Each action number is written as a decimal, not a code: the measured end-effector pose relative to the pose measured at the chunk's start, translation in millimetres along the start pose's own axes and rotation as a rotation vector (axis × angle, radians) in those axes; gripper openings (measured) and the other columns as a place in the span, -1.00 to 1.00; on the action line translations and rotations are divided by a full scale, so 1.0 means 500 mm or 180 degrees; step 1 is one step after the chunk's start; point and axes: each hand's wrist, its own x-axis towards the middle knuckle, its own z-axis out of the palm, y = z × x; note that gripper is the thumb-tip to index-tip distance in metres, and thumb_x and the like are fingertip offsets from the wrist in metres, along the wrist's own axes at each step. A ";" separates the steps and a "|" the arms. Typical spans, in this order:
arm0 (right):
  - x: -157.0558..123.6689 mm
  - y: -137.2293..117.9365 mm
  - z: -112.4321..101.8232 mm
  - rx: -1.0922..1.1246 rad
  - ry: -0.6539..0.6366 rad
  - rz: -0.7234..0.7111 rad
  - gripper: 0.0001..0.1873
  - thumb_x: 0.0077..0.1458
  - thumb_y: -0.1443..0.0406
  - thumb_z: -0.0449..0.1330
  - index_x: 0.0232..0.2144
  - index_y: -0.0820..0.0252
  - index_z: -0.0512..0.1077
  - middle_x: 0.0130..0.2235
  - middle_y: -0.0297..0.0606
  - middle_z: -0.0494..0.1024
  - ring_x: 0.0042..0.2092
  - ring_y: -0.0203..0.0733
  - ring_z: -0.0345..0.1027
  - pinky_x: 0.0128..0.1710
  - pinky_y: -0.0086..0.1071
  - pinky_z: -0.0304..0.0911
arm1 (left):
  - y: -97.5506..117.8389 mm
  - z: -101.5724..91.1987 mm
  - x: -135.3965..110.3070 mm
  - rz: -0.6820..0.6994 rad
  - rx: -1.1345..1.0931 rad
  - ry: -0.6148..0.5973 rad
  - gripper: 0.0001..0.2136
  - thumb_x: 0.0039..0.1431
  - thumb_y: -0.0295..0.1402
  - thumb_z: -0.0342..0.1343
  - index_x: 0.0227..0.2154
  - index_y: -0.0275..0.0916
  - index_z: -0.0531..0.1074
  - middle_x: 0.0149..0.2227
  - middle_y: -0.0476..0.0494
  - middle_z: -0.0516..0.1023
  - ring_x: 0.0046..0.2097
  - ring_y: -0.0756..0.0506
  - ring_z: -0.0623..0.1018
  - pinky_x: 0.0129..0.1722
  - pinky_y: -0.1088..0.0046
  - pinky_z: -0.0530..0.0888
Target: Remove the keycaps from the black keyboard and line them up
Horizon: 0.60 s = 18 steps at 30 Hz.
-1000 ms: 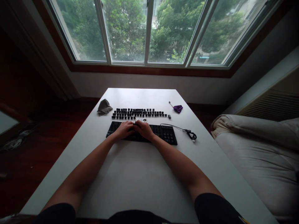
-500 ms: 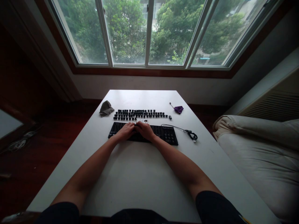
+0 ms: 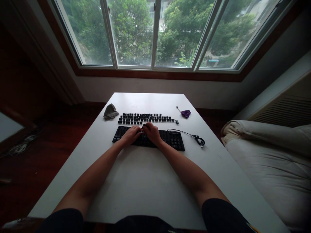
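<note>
A black keyboard (image 3: pixel 176 139) lies across the white table (image 3: pixel 145 181), with many keys off its left and middle part. My left hand (image 3: pixel 132 134) rests over its left-middle part, fingers drawn together at the tips; whatever they hold is too small to make out. Close beside it, my right hand (image 3: pixel 151 133) is closed over the keyboard's middle on a small, mostly hidden tool that looks like a keycap puller. Both hands' fingertips almost meet. Just beyond the keyboard stand rows of loose black keycaps (image 3: pixel 145 118).
A grey cloth (image 3: pixel 110 112) lies at the back left. At the back right are a purple cloth (image 3: pixel 186 113) and a thin brush-like stick (image 3: pixel 178 109). A small black piece (image 3: pixel 177 121) sits by the keycaps. The bundled USB cable (image 3: pixel 199 140) lies right of the keyboard.
My right hand has lifted slightly and turned, and its pale ring is now mostly hidden. My left hand's fingertips have shifted a little. The keyboard stays in place.
</note>
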 end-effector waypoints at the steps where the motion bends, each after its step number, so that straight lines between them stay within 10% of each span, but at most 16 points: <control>1: 0.000 -0.001 0.000 0.0045 0.0023 -0.0024 -0.78 0.22 0.09 0.11 -0.27 0.09 0.37 -0.43 -0.34 0.58 -0.41 -0.19 0.50 -0.31 -0.36 0.35 | 0.001 -0.001 0.000 -0.0035 -0.0003 0.0012 -0.85 0.34 -0.28 -0.02 -0.15 -0.18 0.40 -0.10 -0.18 0.48 -0.01 -0.18 0.44 0.08 0.18 0.38; 18: 0.011 0.011 0.001 0.0476 0.0016 0.0210 -0.71 0.18 0.02 0.15 -0.30 0.09 0.33 -0.44 -0.32 0.57 -0.42 -0.16 0.52 -0.35 -0.32 0.39 | -0.014 -0.015 0.000 -0.0311 -0.1078 0.0022 -0.79 0.22 -0.27 0.13 -0.11 -0.20 0.47 -0.12 -0.15 0.57 -0.08 -0.15 0.53 0.01 0.25 0.45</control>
